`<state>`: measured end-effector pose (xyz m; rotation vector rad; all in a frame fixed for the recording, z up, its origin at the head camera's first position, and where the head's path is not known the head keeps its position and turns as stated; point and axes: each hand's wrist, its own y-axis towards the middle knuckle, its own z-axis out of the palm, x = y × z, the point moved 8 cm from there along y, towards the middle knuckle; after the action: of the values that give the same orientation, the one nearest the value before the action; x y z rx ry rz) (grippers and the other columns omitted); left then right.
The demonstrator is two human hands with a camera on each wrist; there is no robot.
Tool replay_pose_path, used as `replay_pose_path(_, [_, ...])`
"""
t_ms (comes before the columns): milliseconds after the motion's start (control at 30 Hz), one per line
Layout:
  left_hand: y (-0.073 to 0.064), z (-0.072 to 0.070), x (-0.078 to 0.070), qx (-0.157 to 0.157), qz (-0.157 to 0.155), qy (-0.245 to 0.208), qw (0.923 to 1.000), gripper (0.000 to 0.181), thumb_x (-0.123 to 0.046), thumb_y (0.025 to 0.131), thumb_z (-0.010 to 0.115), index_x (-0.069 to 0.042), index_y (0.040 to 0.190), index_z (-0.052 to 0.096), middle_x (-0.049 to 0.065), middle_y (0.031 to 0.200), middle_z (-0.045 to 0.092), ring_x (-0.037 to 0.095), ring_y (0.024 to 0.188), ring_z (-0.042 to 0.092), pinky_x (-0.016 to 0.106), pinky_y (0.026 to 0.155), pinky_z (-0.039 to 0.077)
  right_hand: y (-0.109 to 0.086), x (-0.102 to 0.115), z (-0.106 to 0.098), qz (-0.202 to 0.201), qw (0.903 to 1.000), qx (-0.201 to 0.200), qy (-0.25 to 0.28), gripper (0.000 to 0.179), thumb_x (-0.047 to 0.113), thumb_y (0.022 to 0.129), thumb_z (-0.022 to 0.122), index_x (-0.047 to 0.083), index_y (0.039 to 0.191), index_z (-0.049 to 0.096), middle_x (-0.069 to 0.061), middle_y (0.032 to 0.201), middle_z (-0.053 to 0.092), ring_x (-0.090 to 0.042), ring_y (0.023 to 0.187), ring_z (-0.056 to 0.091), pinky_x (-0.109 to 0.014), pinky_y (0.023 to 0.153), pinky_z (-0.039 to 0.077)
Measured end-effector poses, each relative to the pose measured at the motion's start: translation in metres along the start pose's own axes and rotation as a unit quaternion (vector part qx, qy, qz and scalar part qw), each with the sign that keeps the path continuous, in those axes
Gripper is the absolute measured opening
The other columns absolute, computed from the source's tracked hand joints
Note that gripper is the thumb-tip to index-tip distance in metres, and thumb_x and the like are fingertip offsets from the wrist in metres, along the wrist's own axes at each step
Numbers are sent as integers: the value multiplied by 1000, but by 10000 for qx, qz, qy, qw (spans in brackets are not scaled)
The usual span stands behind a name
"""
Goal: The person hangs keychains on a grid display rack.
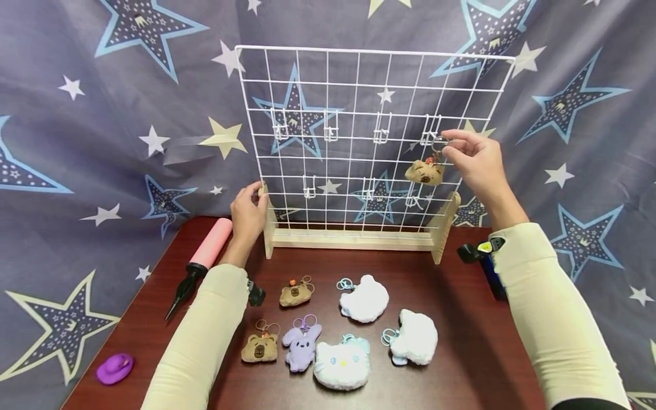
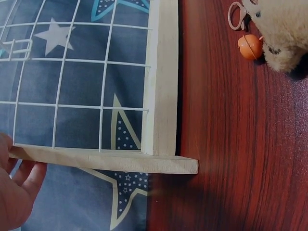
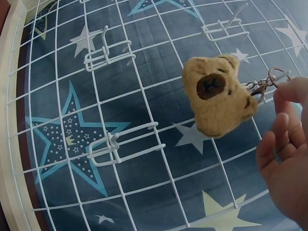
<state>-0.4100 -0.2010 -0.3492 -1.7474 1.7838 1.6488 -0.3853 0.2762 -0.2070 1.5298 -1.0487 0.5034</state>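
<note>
A white wire grid rack (image 1: 341, 138) stands upright in a wooden base (image 1: 353, 240). My right hand (image 1: 476, 162) pinches the metal ring of a brown plush bear keychain (image 1: 425, 172) between thumb and fingertips. The bear hangs in front of the grid, its ring close to the rightmost hook (image 1: 429, 136) of the upper row. In the right wrist view the bear's dark nose (image 3: 211, 86) faces the camera. My left hand (image 1: 248, 212) grips the top of the left wooden post (image 1: 269, 228), fingers curled at its end in the left wrist view.
On the table (image 1: 482, 347) lie two more brown bear keychains, one at the back (image 1: 295, 294) and one in front (image 1: 259, 348), a purple rabbit keychain (image 1: 301, 347) and several white plush keychains (image 1: 342, 365). A pink pump (image 1: 210, 245) and purple hat-shaped item (image 1: 114, 369) lie left.
</note>
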Motion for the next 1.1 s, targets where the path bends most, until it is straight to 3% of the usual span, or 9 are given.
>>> replay_pose_path(233, [-1, -1, -1, -38, 28, 0, 10000, 32, -8, 94, 67, -3, 126, 70, 23, 113, 71, 36, 101, 72, 45, 95, 54, -2, -10, 2, 149, 9996, 172, -173, 27, 7, 94, 69, 8, 120, 73, 20, 80, 67, 1, 67, 58, -14, 59, 49])
replay_pose_path(600, [0, 1, 1, 10, 4, -52, 10000, 32, -9, 95, 67, -3, 127, 70, 22, 115, 70, 35, 102, 72, 44, 94, 57, -19, -32, 0, 128, 9977, 337, -575, 32, 8, 95, 68, -4, 125, 66, 23, 81, 64, 3, 66, 56, -13, 58, 47])
replay_pose_path(800, [-1, -1, 2, -5, -29, -13, 10000, 32, -9, 96, 67, -3, 127, 70, 22, 115, 70, 35, 103, 72, 43, 94, 56, -36, -42, 1, 123, 9955, 525, -775, 29, 12, 97, 67, 1, 124, 68, 21, 82, 64, 1, 63, 52, -15, 55, 42])
replay_pose_path(933, [0, -1, 1, -2, -46, 7, 10000, 32, -9, 96, 67, -4, 127, 70, 22, 115, 70, 35, 103, 72, 43, 94, 56, -49, -48, 3, -10, 9960, 664, -599, 20, 7, 96, 68, 8, 116, 71, 19, 81, 65, 1, 64, 54, -14, 56, 43])
replay_pose_path(1100, [1, 0, 0, 38, -36, -5, 10000, 33, -9, 95, 68, -4, 128, 69, 22, 116, 70, 35, 103, 72, 44, 95, 56, -68, -59, 7, -46, 9938, 899, -645, 22, 1, 94, 67, 16, 110, 71, 19, 82, 65, 4, 67, 56, -13, 56, 43])
